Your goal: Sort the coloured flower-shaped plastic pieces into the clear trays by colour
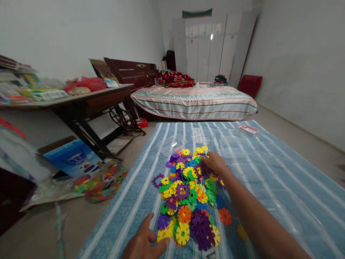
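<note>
A heap of plastic snowflake discs and square interlocking pieces (pixel 183 214) in yellow, purple, green, orange and blue lies on the striped cloth. My left hand (pixel 142 241) is low at the heap's near left side, fingers apart, with the thumb beside a yellow piece (pixel 165 232). Reaching over the heap's far right part, my right hand (pixel 215 162) has its fingers curled down among the pieces. Whatever is between those fingertips is hidden. Close to the right forearm lies an orange disc (pixel 225 216), apart from the main heap.
The blue-and-white striped cloth (pixel 129 201) covers the surface under the heap. Clear plastic packaging (pixel 237 147) and a red-and-white card (pixel 249 129) lie beyond. At left stand a cluttered sewing table (pixel 99 94) and a bag of colourful pieces (pixel 104 181); a bed (pixel 194 102) is behind.
</note>
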A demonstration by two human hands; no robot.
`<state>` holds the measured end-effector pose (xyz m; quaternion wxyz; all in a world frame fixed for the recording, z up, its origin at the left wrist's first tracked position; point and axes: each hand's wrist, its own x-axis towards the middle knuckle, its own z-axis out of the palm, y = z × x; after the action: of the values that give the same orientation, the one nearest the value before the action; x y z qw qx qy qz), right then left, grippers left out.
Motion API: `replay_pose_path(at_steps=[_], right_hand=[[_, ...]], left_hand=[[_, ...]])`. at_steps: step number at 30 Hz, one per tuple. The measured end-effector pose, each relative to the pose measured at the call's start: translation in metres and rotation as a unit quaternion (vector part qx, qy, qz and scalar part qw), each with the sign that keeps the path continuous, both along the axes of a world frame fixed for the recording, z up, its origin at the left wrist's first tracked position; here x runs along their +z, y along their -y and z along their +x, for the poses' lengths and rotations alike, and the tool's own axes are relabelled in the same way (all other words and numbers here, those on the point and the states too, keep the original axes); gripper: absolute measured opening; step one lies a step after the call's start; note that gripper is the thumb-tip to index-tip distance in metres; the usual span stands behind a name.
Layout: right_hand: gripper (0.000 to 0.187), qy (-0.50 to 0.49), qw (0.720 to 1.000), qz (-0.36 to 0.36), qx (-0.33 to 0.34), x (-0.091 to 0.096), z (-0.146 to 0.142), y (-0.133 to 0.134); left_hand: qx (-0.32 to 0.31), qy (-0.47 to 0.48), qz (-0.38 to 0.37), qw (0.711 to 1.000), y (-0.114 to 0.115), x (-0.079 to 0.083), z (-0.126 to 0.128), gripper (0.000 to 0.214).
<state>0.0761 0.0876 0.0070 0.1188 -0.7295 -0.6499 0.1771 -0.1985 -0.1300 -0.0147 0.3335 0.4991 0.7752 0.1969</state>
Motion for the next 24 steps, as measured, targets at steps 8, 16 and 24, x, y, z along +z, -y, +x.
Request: replay_pose_path(at_steps=[8, 16, 24], right_hand=[[0.050, -0.006, 0.998, 0.004, 0.063, -0.006, -0.020, 0.009], [0.046, -0.046, 0.995, 0.010, 0.093, -0.007, -0.030, 0.032], [0.045, -0.214, 0.972, 0.030, 0.094, -0.017, -0.026, 0.035]], left_hand=[[0.082, 0.339, -0.034, 0.936, -0.023, 0.030, 0.041, 0.089], [0.069, 0.482, -0.046, 0.872, -0.069, 0.024, 0.068, 0.095], [-0.005, 0.491, 0.016, 0.871, -0.110, 0.019, 0.096, 0.069]])
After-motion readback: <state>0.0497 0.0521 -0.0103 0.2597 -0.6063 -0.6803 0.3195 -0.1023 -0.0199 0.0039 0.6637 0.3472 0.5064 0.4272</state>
